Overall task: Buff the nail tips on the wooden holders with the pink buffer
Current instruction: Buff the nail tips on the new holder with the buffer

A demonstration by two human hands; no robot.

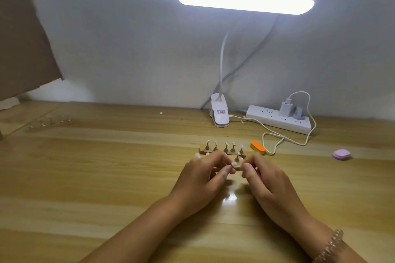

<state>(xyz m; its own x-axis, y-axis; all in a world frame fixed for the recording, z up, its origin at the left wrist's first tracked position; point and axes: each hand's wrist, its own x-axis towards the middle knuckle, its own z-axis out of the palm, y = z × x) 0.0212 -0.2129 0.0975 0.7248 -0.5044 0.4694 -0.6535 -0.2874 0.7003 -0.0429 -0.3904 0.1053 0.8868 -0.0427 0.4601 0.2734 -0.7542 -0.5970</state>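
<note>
Far off to the left of the left hand, against the wall: a sheet of brown cardboard. Nearer, yet well left of that hand and beyond it: a blurred row of clear stands on the wooden surface.

Left hand: fingers curled down over the near wooden holder, gripping it, thumb tip just beside a pale nail tip at the holder's right end. Mostly hidden under those fingers; only a tan end and one dark metal stand in sight.

Just beyond both hands: the far wooden holder, a short tan bar lying crosswise, apart from the fingers. Upright on it in a row, five small metal cone stands, each topped by a small whitish tip, tilted.

Right hand, close beside the left: fingers curled in, thumb pressed to the forefinger, pinching a thin pink strip, seemingly the pink buffer, almost wholly hidden inside the fingers. A beaded bracelet on that wrist.

Just beyond the right hand: an orange oval block, with a loop of white cable beside it. Further beyond: a white lamp clip, a lit bar lamp high above, a white power strip with a charger plugged in.

Well to the right of the right hand: a lilac-pink square pad, lying flat, alone.
</note>
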